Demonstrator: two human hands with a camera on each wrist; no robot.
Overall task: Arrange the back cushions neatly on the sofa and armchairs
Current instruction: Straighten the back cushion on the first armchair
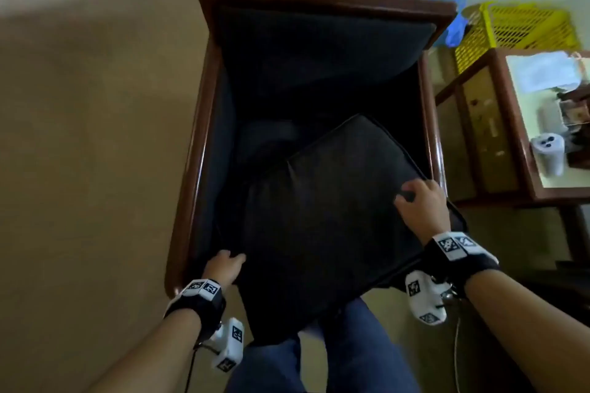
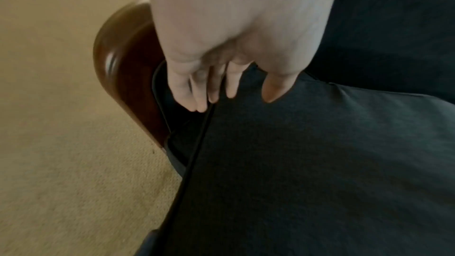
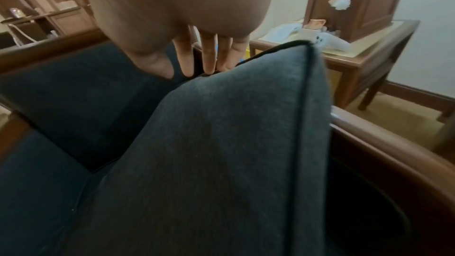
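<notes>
Wooden-framed armchair [image 1: 204, 124], dark upholstery, on beige carpet [image 1: 89, 137]. Dark cushion [image 1: 325, 226] tilted over seat, near edge past chair front, above person's knees. Left hand [image 1: 225, 266] grips cushion's left edge, thumb on top, fingers along side. Right hand [image 1: 419, 201] clamped on right edge. Side table [image 1: 523, 188] right; white controller [image 1: 547, 153] blurred. No readable writing; wrist markers only patterns.

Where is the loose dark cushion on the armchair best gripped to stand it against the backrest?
By its two side edges, one hand each. The cushion lies tilted and skewed across the armchair, wide and floppy. The left hand already grips the left piped edge, the right hand the right edge near the top corner; that probably steadies both ends.
</notes>
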